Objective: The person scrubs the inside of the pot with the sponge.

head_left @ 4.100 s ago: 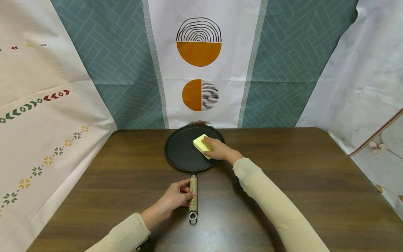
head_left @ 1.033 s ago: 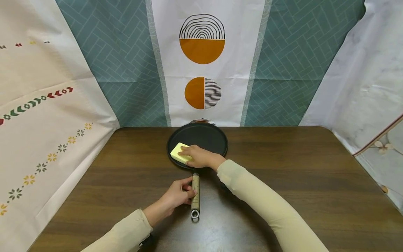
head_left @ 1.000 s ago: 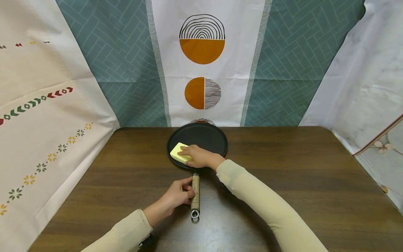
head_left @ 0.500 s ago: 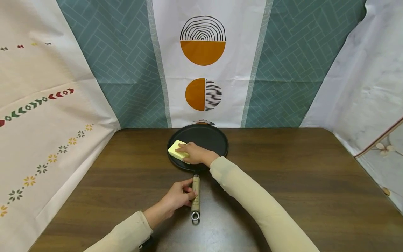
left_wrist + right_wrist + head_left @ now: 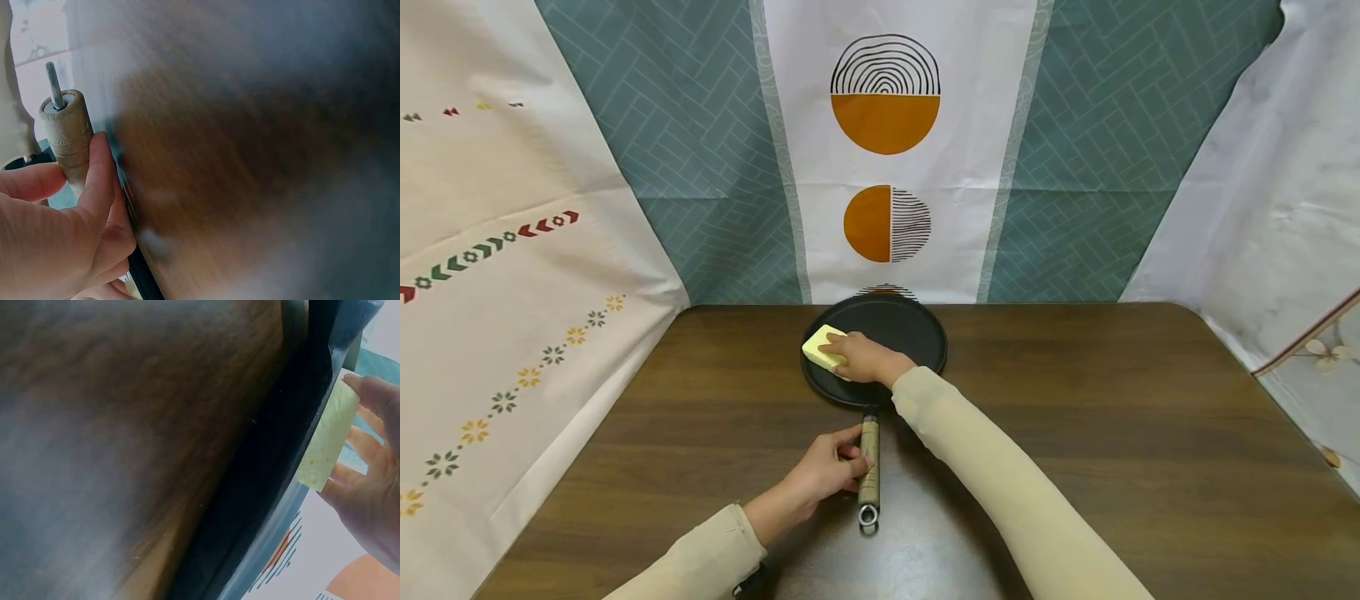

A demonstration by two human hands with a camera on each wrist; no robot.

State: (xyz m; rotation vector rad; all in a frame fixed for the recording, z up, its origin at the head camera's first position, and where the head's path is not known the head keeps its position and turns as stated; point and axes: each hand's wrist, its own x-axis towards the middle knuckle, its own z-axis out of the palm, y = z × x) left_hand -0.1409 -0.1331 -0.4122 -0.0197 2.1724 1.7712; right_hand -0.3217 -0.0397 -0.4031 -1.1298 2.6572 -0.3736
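Note:
A black flat round frying pan (image 5: 891,325) lies at the far side of the table, its tan handle (image 5: 870,454) pointing toward me. My left hand (image 5: 823,471) pinches that handle between thumb and fingers. In the left wrist view, the handle's end (image 5: 69,125) with its metal ring stem rises beside the thumb. On the left part of the pan sits a pale yellow sponge (image 5: 822,350). My right hand (image 5: 865,358) grips it, thumb on the near side. The right wrist view has the sponge (image 5: 329,434) flat against the pan, fingers at its edges.
The brown wooden table (image 5: 1075,417) spreads out on both sides of the pan. A patterned cloth (image 5: 887,167) hangs right behind the pan's far rim. Pale cloths flank the table at left (image 5: 512,333) and right (image 5: 1285,208).
The right hand has carried the sponge from the pan's right part to its near left, then a little away from me along the left rim. The left hand keeps its hold on the handle.

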